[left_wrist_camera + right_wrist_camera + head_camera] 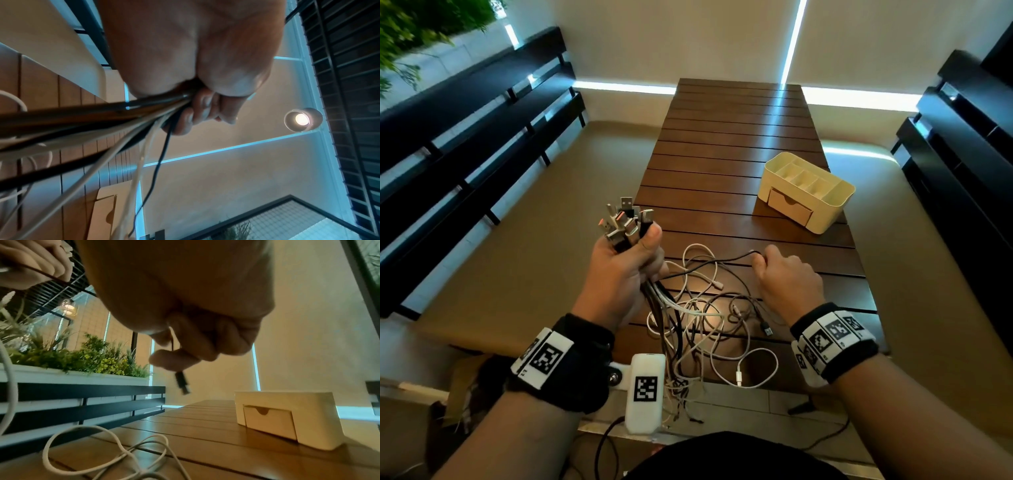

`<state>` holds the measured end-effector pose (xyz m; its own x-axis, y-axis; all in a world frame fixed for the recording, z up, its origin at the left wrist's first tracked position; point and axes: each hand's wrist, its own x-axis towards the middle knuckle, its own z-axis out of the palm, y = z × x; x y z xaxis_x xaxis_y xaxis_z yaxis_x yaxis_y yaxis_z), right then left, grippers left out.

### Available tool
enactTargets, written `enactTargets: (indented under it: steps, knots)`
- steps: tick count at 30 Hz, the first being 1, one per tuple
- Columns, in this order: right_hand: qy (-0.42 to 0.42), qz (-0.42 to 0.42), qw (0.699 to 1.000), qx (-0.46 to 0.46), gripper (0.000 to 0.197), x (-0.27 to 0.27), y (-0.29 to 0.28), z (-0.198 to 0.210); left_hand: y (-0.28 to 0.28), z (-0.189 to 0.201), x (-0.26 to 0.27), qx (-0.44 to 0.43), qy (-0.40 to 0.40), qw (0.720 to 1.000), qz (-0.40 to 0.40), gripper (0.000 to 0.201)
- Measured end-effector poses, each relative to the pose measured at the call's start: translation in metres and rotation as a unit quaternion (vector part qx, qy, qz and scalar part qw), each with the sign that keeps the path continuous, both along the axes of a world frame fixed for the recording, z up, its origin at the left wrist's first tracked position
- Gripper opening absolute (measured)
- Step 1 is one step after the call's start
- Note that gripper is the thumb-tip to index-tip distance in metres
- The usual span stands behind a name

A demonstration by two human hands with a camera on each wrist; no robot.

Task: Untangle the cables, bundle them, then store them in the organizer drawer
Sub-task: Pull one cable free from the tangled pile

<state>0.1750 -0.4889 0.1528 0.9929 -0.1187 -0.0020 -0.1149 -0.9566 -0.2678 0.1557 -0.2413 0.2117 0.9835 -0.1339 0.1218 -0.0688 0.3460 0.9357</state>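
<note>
My left hand point(619, 270) is raised over the table's left edge and grips a bunch of cable ends, with several USB plugs point(625, 221) sticking up above the fist. From the fist point(197, 113) the black and white cables point(115, 129) hang down into a tangled heap point(705, 318) on the near end of the wooden table point(722, 144). My right hand point(787, 277) pinches a thin black cable point(722, 261) near its end; its dark plug point(182, 383) dangles below the fingers point(172, 358). The cream organizer point(808, 192) stands at the right, its drawer point(789, 207) closed.
Black slatted benches point(465, 144) flank the table on the left and dark furniture point(969, 144) on the right. Green plants point(82, 353) fill a planter behind the left bench. A white device point(645, 390) hangs by my left wrist. Some cables trail over the near table edge.
</note>
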Motion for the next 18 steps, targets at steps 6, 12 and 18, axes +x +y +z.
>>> enactTargets:
  steps: [6, 12, 18]
  knots:
    - [-0.097, 0.046, 0.977, 0.184, 0.022, 0.011, -0.010, -0.006, -0.007, -0.001, -0.004, 0.035, -0.004, 0.999, -0.004, 0.024]
    - [0.019, 0.089, 0.971, 0.220, 0.023, 0.002, -0.007, -0.001, -0.004, -0.005, -0.007, 0.009, 0.031, 0.999, 0.009, 0.018]
    - [0.071, 0.262, 0.918, 0.291, 0.060, -0.028, 0.036, 0.037, -0.008, -0.014, -0.013, 0.009, 0.056, 0.998, 0.001, 0.021]
